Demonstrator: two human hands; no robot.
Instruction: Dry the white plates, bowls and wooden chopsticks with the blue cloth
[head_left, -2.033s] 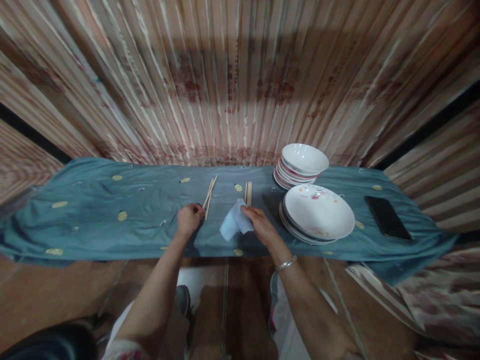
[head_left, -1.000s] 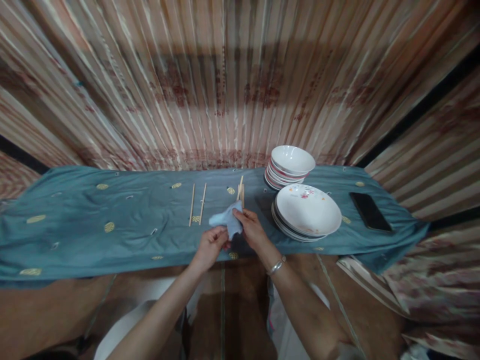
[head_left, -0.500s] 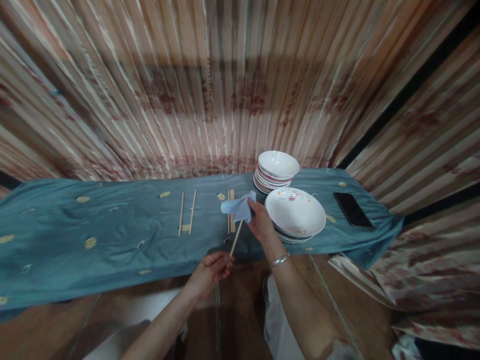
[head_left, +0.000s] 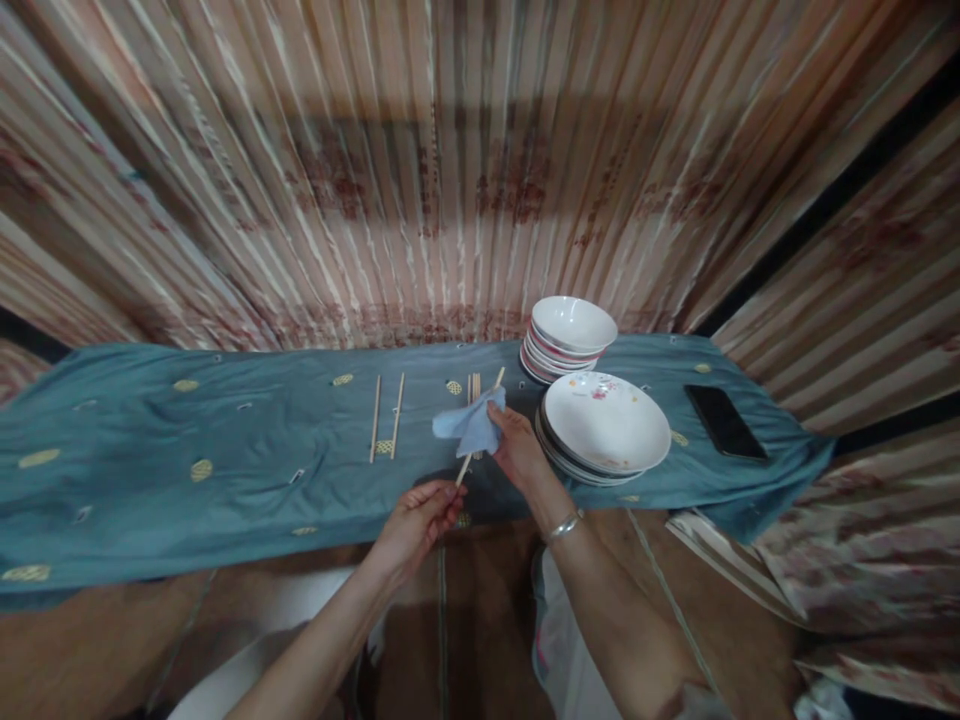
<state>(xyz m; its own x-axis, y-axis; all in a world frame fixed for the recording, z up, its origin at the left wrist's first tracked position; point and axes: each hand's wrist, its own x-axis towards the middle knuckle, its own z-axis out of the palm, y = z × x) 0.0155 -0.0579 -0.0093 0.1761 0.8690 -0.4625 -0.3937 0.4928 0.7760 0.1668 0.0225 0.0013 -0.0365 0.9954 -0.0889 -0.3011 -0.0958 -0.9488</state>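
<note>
My left hand pinches the near end of a light wooden chopstick, which slants up and away to the right. My right hand grips a pale blue cloth folded around the middle of that chopstick, whose far tip sticks out past the cloth. Behind and partly under the cloth, several more chopsticks lie side by side on the table. Two separate chopsticks lie apart, roughly parallel, farther left.
A stack of white bowls stands at the back, right of the hands. Before it is a stack of plates with a floral top one. A black phone lies at the right. A blue-green cloth covers the table; a striped curtain hangs behind.
The blue cloth has slid down the chopstick toward my left hand, baring the far tip. My left hand has risen slightly. The whole view has shifted a little.
</note>
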